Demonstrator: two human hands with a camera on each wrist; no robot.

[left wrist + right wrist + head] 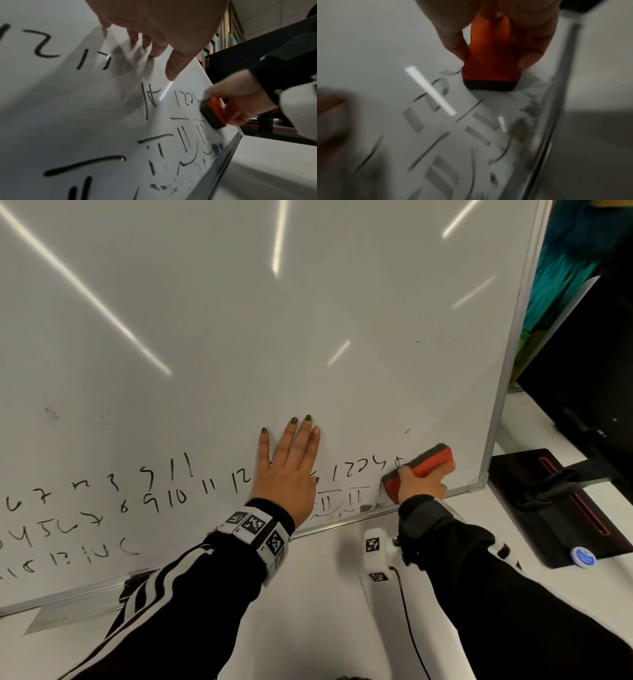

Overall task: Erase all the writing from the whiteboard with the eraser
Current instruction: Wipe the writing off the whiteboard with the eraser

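Whiteboard (308,320) fills most of the head view, lying flat with its metal frame along the near and right edges. The upper part is wiped bare apart from a few faint specks; black handwritten numbers (164,494) remain in rows along the lower left, among them "9 11", "9 10 11 12" and what looks like "13 14". A shorter row reading roughly "1 2 3 4" sits right of centre, and below it are boxed strokes like Roman "II" marks, with grey smears near the frame.

The left hand (291,470) lies flat on the board, fingers straight and slightly spread, palm down between the two groups of numbers. It holds nothing.

The right hand (423,482) grips the eraser (430,463), an orange block with a dark felt face, fingers and thumb curled round its sides. The felt face is pressed to the board near the lower right corner, just at the end of the short number row. In the right wrist view the eraser (489,65) is sharp enough but the writing is blurred and cannot be read.

Both wrists wear white bands with black-and-white square markers (255,523). Beyond the board's right edge stands a black monitor (243,56) whose bezel label seems to read "Lenovo".
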